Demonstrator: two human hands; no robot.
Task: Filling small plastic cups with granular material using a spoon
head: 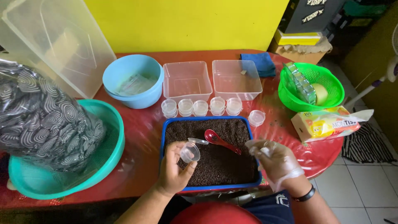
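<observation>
Small clear plastic cup [190, 152] w/ hinged lid flipped open sits in my left hand [174, 168], fingers curled round it, mouth tipped toward me and held right over the blue tray [165, 129] so anything that drops lands back in the dark grainy fill. Can't tell if the cup has anything in it yet.

My right hand [277, 161] wears a thin clear glove, fingers loosely bunched at the tray's right edge; looks like nothing but glove film pinched there, can't say for sure. Red spoon [221, 140] lies on the fill, bowl toward the cup, handle angled to the gloved side, so it's within easy reach.

Behind the tray, a row of same small cups [201, 107] lined up close, one more cup [256, 118] off at the tray's right corner. Further back: two clear rectangular tubs [186, 81], light blue bowl [132, 81]. Left: teal basket [108, 166] holding a bag of patterned stuff, clear bin [62, 41] leaning behind it. Right: green basket [329, 89], tissue pack [327, 122], blue cloth [258, 63]. All on the red tabletop [143, 128], a ring round the tray.
</observation>
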